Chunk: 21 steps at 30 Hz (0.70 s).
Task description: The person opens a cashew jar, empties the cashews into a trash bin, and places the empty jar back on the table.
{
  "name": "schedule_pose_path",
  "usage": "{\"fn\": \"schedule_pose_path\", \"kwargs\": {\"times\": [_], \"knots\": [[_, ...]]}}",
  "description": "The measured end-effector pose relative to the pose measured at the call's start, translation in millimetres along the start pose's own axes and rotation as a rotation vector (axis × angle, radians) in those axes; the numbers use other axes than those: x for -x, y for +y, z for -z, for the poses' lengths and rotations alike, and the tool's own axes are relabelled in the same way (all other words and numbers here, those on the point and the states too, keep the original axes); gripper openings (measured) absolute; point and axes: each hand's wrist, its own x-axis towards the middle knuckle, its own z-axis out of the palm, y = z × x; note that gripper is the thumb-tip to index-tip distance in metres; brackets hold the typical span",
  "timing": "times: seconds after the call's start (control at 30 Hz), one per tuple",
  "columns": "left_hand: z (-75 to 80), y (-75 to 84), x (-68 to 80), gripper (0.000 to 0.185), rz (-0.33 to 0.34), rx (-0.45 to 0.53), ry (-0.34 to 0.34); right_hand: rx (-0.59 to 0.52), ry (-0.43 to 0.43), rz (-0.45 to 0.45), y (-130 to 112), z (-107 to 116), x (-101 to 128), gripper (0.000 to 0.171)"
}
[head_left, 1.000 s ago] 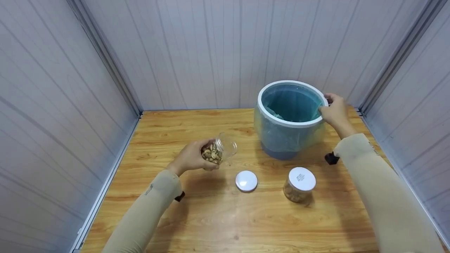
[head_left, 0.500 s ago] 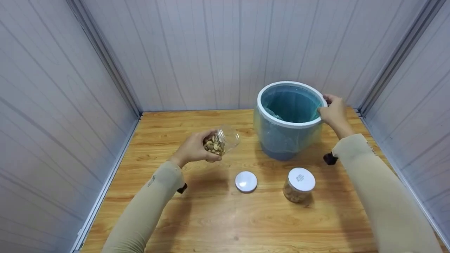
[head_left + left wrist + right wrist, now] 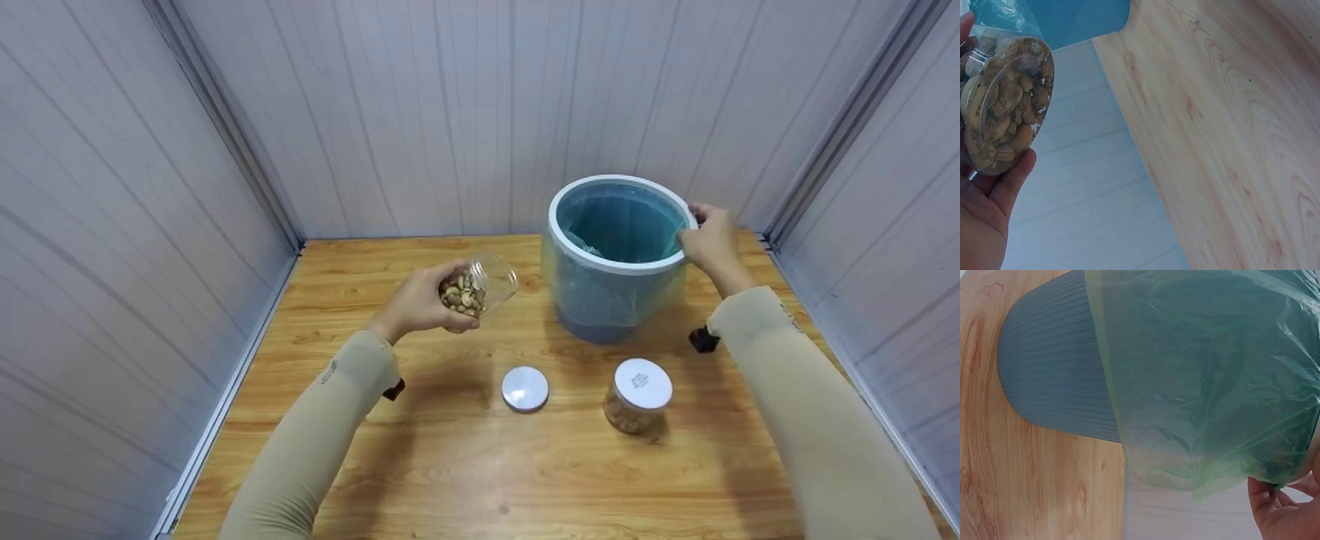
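My left hand [image 3: 420, 304] grips an uncapped clear jar of nuts [image 3: 474, 289], tilted with its mouth toward the bin, above the table's middle left. The left wrist view shows the jar's base [image 3: 1006, 104] full of nuts against my palm [image 3: 982, 225]. A blue-grey bin [image 3: 616, 255] with a white rim and a green liner stands at the back right. My right hand [image 3: 711, 238] grips its right rim; in the right wrist view my fingers [image 3: 1283, 509] pinch the liner [image 3: 1207, 377].
A white lid [image 3: 525, 388] lies flat on the wooden table [image 3: 450, 465]. A second capped jar of nuts [image 3: 639, 395] stands to its right. White panelled walls close in on the left, back and right.
My left hand has raised the open jar and carried it up and right, closer to the bin. My right hand stays on the bin's rim.
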Motion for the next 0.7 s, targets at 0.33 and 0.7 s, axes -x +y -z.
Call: {"fn": "schedule_pose_path", "kwargs": {"times": [0.33,0.7], "knots": [[6.9,8.5,-11.2,0.102,0.0,-0.053,0.014,0.039,0.021,0.009,0,1,-2,0.067],[12.9,18.1,-23.5,0.099,-0.03,-0.075,0.006,0.028,0.01,-0.002,-2,2,0,0.065]]}}
